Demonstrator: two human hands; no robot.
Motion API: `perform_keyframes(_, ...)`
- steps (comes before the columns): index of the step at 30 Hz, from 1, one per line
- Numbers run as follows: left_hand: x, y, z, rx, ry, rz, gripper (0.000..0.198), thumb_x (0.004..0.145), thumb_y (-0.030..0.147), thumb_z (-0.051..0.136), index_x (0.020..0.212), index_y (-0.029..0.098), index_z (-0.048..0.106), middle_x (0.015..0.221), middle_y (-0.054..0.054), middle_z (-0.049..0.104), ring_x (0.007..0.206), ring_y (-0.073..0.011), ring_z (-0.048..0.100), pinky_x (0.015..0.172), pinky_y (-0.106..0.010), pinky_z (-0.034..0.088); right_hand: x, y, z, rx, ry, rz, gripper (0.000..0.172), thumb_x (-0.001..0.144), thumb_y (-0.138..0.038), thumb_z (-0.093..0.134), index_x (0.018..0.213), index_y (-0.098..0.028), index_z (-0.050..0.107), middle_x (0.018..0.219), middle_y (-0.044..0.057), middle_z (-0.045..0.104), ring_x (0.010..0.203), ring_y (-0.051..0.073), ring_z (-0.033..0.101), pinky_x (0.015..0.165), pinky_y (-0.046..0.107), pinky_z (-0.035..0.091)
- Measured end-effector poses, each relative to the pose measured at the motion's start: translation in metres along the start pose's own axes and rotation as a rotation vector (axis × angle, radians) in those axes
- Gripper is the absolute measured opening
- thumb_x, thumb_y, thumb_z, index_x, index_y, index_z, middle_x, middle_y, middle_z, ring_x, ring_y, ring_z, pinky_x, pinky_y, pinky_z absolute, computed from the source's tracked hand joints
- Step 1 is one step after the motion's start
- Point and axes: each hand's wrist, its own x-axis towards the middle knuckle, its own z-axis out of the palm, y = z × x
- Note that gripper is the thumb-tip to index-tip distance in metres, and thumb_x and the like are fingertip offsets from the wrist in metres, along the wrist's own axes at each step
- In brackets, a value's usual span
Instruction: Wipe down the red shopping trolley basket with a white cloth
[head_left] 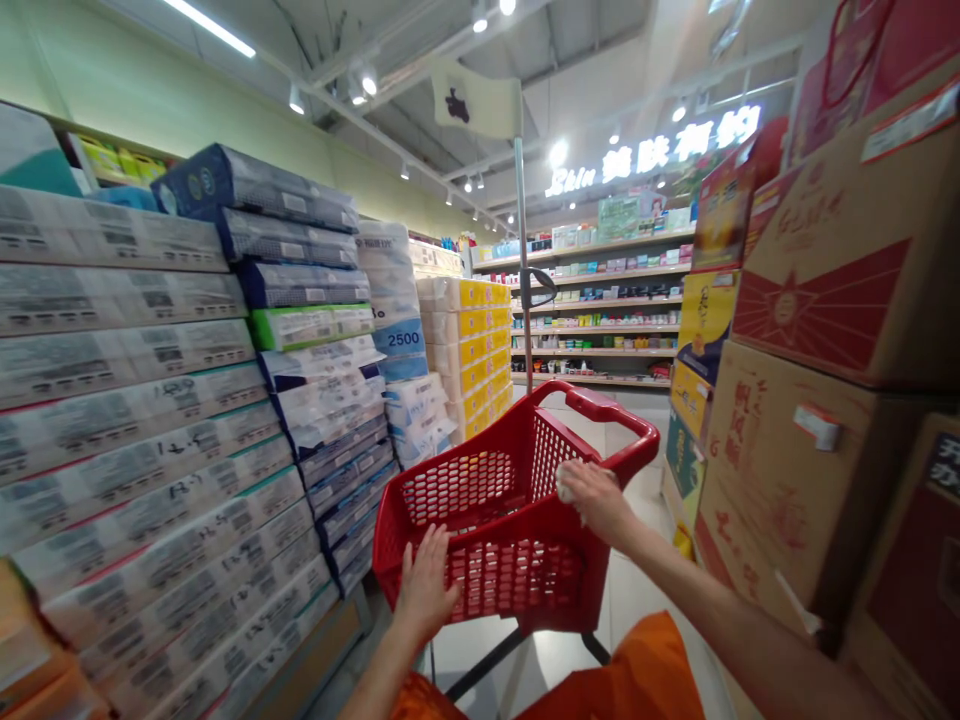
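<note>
A red plastic shopping basket cart (480, 495) with a mesh wall and a red handle stands in a shop aisle in front of me. My left hand (425, 583) lies flat with fingers spread against the basket's near wall. My right hand (594, 497) is closed on a small white cloth (564, 483) and presses it on the basket's right rim near the handle. An orange garment (637, 680) shows at the bottom of the view.
Stacked packs of tissue paper (150, 420) line the left side. Brown and red cardboard boxes (832, 330) are piled on the right. A metal pole with a flag (521, 250) rises behind the basket. Shelves of goods (600, 300) stand at the far end.
</note>
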Motion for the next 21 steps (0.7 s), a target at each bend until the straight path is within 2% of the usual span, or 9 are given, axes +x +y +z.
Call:
perform_keyframes(1, 0.0, 0.0, 0.0, 0.014, -0.008, 0.001, 0.065, 0.066, 0.017, 0.041, 0.13, 0.013, 0.033, 0.14, -0.009, 0.029, 0.131, -0.0198, 0.018, 0.106, -0.046, 0.013, 0.001, -0.006, 0.002, 0.01, -0.02, -0.05, 0.047, 0.072, -0.002, 0.037, 0.11, -0.019, 0.057, 0.125, 0.006, 0.05, 0.117, 0.018, 0.042, 0.098, 0.037, 0.03)
perform_keyframes(3, 0.0, -0.001, 0.0, 0.04, -0.016, 0.006, 0.067, 0.064, 0.015, 0.04, 0.131, 0.012, 0.032, 0.141, -0.008, 0.028, 0.131, -0.0195, 0.017, 0.107, -0.046, 0.013, 0.001, 0.005, -0.002, -0.009, -0.02, -0.046, 0.048, 0.071, -0.002, 0.036, 0.111, -0.018, 0.056, 0.126, 0.007, 0.049, 0.118, 0.019, 0.041, 0.099, 0.04, 0.03)
perform_keyframes(6, 0.0, 0.001, -0.001, 0.051, -0.007, 0.016, 0.069, 0.063, 0.014, 0.039, 0.131, 0.011, 0.031, 0.141, -0.008, 0.027, 0.131, -0.0198, 0.016, 0.107, -0.045, 0.012, 0.0, 0.055, -0.022, -0.091, 0.08, 0.211, 0.043, 0.074, -0.006, 0.035, 0.111, -0.014, 0.056, 0.123, 0.011, 0.051, 0.117, 0.023, 0.042, 0.097, 0.043, 0.031)
perform_keyframes(8, 0.0, 0.002, -0.002, 0.047, -0.004, 0.01, 0.069, 0.063, 0.014, 0.039, 0.131, 0.012, 0.031, 0.141, -0.008, 0.026, 0.131, -0.0203, 0.016, 0.106, -0.045, 0.013, -0.001, 0.074, -0.031, -0.124, 0.133, 0.351, 0.041, 0.075, -0.009, 0.036, 0.11, -0.012, 0.057, 0.123, 0.013, 0.05, 0.116, 0.024, 0.042, 0.096, 0.041, 0.032)
perform_keyframes(10, 0.0, 0.004, -0.003, 0.045, -0.012, 0.003, 0.07, 0.063, 0.015, 0.04, 0.132, 0.012, 0.031, 0.141, -0.008, 0.026, 0.132, -0.0204, 0.016, 0.106, -0.046, 0.013, -0.002, 0.063, -0.029, -0.107, 0.134, 0.343, 0.04, 0.075, -0.008, 0.035, 0.108, -0.012, 0.058, 0.123, 0.013, 0.05, 0.116, 0.023, 0.042, 0.097, 0.04, 0.031)
perform_keyframes(14, 0.001, 0.004, -0.005, 0.04, -0.044, 0.008, 0.071, 0.062, 0.015, 0.039, 0.132, 0.01, 0.03, 0.141, -0.008, 0.025, 0.132, -0.0201, 0.016, 0.107, -0.045, 0.012, 0.0, -0.008, -0.011, 0.123, 0.034, 0.055, 0.044, 0.072, -0.004, 0.036, 0.106, -0.021, 0.059, 0.119, 0.004, 0.055, 0.111, 0.018, 0.047, 0.097, 0.036, 0.031)
perform_keyframes(16, 0.001, 0.003, -0.006, 0.041, -0.05, 0.008, 0.071, 0.062, 0.014, 0.039, 0.132, 0.01, 0.03, 0.141, -0.008, 0.025, 0.132, -0.02, 0.016, 0.107, -0.045, 0.012, 0.008, -0.025, -0.012, 0.248, 0.05, 0.03, 0.044, 0.071, -0.006, 0.037, 0.106, -0.024, 0.059, 0.115, -0.001, 0.057, 0.106, 0.014, 0.051, 0.092, 0.03, 0.037)
perform_keyframes(18, 0.001, 0.002, -0.007, 0.039, -0.048, 0.006, 0.071, 0.062, 0.015, 0.039, 0.132, 0.01, 0.03, 0.141, -0.008, 0.025, 0.132, -0.0201, 0.016, 0.107, -0.045, 0.012, 0.019, -0.014, -0.021, 0.291, 0.144, 0.142, 0.043, 0.075, -0.008, 0.033, 0.11, -0.021, 0.056, 0.115, 0.002, 0.057, 0.105, 0.015, 0.051, 0.089, 0.03, 0.039)
perform_keyframes(21, 0.0, 0.002, -0.006, 0.028, -0.043, 0.009, 0.072, 0.061, 0.015, 0.039, 0.132, 0.011, 0.03, 0.142, -0.008, 0.025, 0.132, -0.0196, 0.015, 0.107, -0.045, 0.012, 0.025, 0.035, -0.036, 0.152, 0.258, 0.314, 0.04, 0.077, -0.011, 0.03, 0.106, -0.016, 0.057, 0.119, 0.008, 0.052, 0.111, 0.021, 0.045, 0.092, 0.038, 0.036)
